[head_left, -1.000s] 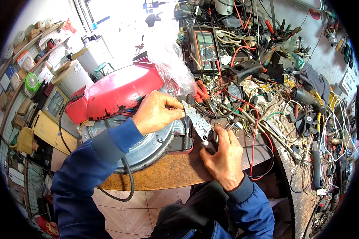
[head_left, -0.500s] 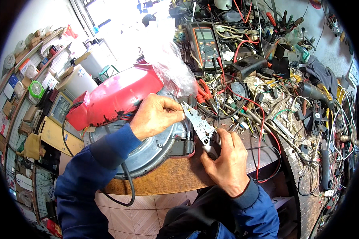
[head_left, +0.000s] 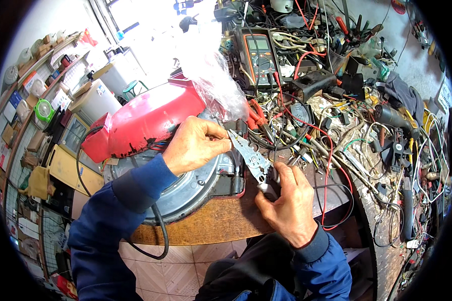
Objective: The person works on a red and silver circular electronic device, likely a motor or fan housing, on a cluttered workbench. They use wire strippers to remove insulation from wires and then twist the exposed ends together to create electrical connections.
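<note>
My right hand (head_left: 288, 206) is wrapped round the handles of wire strippers (head_left: 254, 159), a flat silver pair with notched jaws and holes. The tool points up and to the left. At its tip, the fingers of my left hand (head_left: 196, 144) are pinched together; whatever they hold is too small or hidden to make out. Below and behind my left hand sits a machine with a glossy red cover (head_left: 145, 118) and a round grey base (head_left: 186, 193). A few coloured wires show under the cover's edge, close to my left wrist.
A black cable (head_left: 161, 236) loops over the front edge of the wooden table (head_left: 211, 218). Clear plastic (head_left: 218, 90) lies by the red cover. Beyond are red-handled pliers (head_left: 256, 114), a multimeter (head_left: 258, 57) and heaped wires and parts. Crowded shelves (head_left: 40, 70) line the left.
The wire strippers' jaws look closer together at the tip than before. My right hand has shifted very slightly right; my left hand has hardly moved.
</note>
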Demonstrator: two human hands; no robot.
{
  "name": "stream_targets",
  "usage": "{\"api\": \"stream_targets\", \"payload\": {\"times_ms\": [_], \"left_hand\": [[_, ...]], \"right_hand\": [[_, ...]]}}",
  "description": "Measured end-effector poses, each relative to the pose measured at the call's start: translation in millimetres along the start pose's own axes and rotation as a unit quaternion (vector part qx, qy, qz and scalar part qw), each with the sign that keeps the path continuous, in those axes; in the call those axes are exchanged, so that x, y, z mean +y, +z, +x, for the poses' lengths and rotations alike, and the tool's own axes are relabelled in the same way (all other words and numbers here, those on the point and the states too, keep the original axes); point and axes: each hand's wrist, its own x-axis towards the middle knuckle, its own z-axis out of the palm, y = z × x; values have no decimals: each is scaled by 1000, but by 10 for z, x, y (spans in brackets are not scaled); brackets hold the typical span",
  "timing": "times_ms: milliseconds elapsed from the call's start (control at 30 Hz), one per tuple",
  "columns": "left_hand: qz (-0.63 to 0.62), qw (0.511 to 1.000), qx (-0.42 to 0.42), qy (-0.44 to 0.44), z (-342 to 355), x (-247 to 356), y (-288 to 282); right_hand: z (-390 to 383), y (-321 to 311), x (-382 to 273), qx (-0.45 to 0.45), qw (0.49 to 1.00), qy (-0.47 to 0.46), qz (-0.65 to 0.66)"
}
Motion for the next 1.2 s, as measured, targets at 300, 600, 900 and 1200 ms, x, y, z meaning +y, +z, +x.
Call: {"api": "stream_targets", "payload": {"times_ms": [300,600,900,1200], "left_hand": [[-13,1000,-12,7,-6,34,-23],[-24,1000,-13,1,-10,57,-15],[-16,1000,-14,3,-2,53,2],[-1,1000,-16,5,8,23,-14]], "right_hand": [[28,-41,-2,-15,1000,2,2],[23,-25,34,-9,1000,3,7],[35,-40,52,-3,1000,-10,-3],[45,-42,70,-10,1000,-9,3]]}}
